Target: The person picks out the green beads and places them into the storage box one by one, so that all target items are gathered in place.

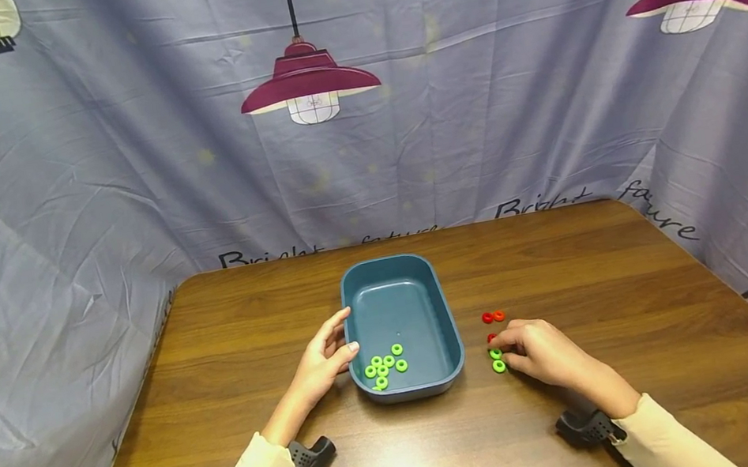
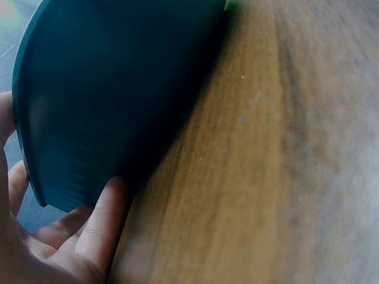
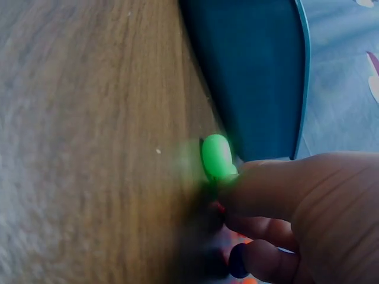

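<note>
A blue-green plastic bin (image 1: 396, 314) stands on the table with several small green rings (image 1: 389, 361) lying in its near left part. My left hand (image 1: 323, 360) grips the bin's left rim, thumb over the edge and fingers against the outer wall, as the left wrist view also shows. To the right of the bin, my right hand (image 1: 541, 349) has its thumb and index finger at a green ring (image 1: 495, 354), pinching it at table level. A second green ring (image 1: 499, 367) lies just nearer. One red ring (image 1: 491, 337) is partly covered by the fingers.
Beyond the right hand lie a red ring (image 1: 487, 318) and an orange-red ring (image 1: 499, 316), side by side. All this rests on a brown wooden table (image 1: 248, 307). A grey-blue printed curtain (image 1: 193, 171) hangs behind and around it.
</note>
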The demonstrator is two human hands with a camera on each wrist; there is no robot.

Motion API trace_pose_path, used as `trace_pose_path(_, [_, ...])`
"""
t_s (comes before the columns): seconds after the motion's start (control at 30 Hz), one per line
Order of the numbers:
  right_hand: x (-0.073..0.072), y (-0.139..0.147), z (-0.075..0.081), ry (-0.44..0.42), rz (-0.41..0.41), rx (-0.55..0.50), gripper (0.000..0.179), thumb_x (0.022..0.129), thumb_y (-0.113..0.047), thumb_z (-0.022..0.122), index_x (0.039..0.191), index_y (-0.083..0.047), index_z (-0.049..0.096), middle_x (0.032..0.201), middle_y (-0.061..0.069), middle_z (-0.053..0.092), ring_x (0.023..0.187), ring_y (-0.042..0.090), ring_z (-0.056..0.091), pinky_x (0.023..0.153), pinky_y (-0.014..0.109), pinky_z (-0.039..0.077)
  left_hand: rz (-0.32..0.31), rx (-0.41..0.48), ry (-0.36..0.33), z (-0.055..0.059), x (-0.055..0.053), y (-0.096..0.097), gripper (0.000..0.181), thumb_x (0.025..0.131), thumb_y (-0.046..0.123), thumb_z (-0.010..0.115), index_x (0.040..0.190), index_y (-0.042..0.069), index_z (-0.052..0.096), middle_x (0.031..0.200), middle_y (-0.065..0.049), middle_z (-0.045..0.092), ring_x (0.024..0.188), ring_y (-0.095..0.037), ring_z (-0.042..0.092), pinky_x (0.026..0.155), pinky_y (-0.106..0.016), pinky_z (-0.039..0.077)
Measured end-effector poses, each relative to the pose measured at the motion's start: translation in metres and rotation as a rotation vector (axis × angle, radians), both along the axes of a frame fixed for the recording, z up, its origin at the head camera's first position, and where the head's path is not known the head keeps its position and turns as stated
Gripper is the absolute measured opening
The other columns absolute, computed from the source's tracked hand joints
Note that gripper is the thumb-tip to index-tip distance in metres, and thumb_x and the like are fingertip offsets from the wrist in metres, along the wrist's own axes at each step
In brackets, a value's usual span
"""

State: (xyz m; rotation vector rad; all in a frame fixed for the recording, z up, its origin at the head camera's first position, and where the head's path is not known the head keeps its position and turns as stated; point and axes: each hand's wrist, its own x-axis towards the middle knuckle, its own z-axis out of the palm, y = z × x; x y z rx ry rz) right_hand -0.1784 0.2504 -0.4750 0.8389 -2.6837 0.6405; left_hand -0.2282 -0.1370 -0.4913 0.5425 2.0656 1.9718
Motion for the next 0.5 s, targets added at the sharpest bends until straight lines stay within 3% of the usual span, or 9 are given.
trace_pose_path(0.5, [-0.0006,0.0011,-0.0001,0.013,0.039,0.037,0.022,0.077,-0.004,0.081,0.097,-0.012,0.08,0.089,-0.006,0.069,0.073,0.003,0.056,0.063,0.023,0.047,-0.004,0.014,-0.017,-0.0003,-0.0008,0.0001,0.069,0.099,0.01,0.059,0.16,0.007,0.027,0.153,-0.035,0.039,0.136,-0.049,0.049,0.092,-0.036,0.06])
